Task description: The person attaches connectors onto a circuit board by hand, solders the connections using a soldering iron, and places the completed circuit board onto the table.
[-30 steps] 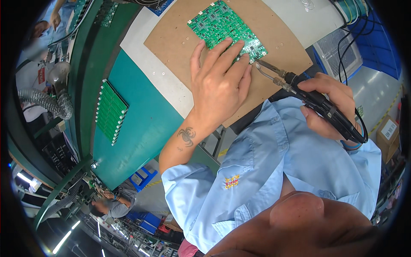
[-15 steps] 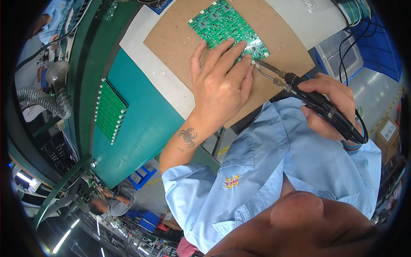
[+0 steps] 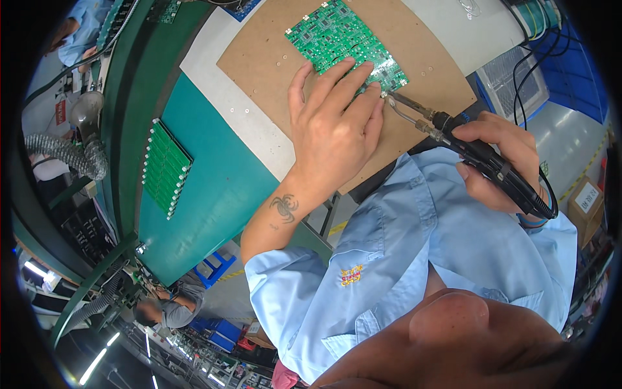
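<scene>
A green circuit board panel (image 3: 343, 43), crowded with small parts, lies on a brown board (image 3: 259, 71). My left hand (image 3: 337, 120) rests over its near edge, fingers stretched out and pressing on it; they hide part of the panel. In my right hand (image 3: 502, 152) is a black soldering iron (image 3: 483, 152), with a thin curved metal tube beside its tip. Its tip end meets the panel's near right corner, close to my left fingertips. The exact contact point is too small to make out.
Another stack of green circuit boards (image 3: 167, 170) lies on the teal mat (image 3: 214, 175) at the left. A flexible metal duct (image 3: 65, 152) stands at the far left. Black cables hang by a blue bin (image 3: 576, 78) at the right. Other people work in the background.
My hands, the soldering iron and the circuit board panel stay almost exactly in place. Only a person at the upper left has shifted slightly.
</scene>
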Available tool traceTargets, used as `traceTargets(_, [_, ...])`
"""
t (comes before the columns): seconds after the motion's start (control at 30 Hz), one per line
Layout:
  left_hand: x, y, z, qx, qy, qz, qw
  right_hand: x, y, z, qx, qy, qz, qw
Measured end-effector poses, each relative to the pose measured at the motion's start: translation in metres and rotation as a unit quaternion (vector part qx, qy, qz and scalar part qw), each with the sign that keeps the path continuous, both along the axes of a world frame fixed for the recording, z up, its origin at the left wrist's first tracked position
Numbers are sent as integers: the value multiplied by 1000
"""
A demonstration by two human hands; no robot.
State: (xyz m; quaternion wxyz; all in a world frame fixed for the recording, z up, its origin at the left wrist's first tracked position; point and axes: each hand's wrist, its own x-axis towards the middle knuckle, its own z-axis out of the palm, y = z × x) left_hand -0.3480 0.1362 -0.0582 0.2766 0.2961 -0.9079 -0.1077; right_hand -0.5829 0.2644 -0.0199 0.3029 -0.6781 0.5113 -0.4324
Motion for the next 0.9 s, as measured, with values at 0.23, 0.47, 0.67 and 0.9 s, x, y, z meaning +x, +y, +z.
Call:
traceTargets(0.23, [0,1,0,5,1,3,1000,-1,3,2,5,-13,1,1000])
traceTargets(0.47, [0,-1,0,-6,3,-5,1000,-12,5,11,14,-25,-7,1000])
traceTargets(0.67, [0,-1,4,-3,-2,1,1000,-33,-36,3,12,-31,-178,984])
traceTargets(0.9, [-2,1,8,5,0,-8,1000,-67,-125,-37,-38,-73,-325,942])
